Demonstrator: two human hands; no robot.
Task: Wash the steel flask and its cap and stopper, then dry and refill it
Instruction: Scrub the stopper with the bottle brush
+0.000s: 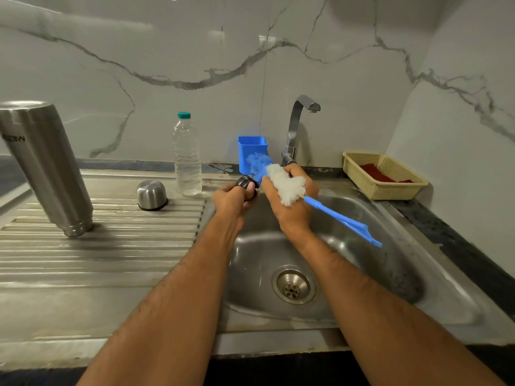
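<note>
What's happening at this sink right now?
A person is scrubbing the flask's dark stopper, held in the left hand, with a blue bottle brush gripped by the right hand over the sink. The steel flask stands upside down on the drainboard, its cap beside it. No water shows at the tap.

The only lettering I can see is a small dark brand mark on the side of the steel flask (pixel 47 162), which stands upside down; it may start with "M", but I can't read it.
</note>
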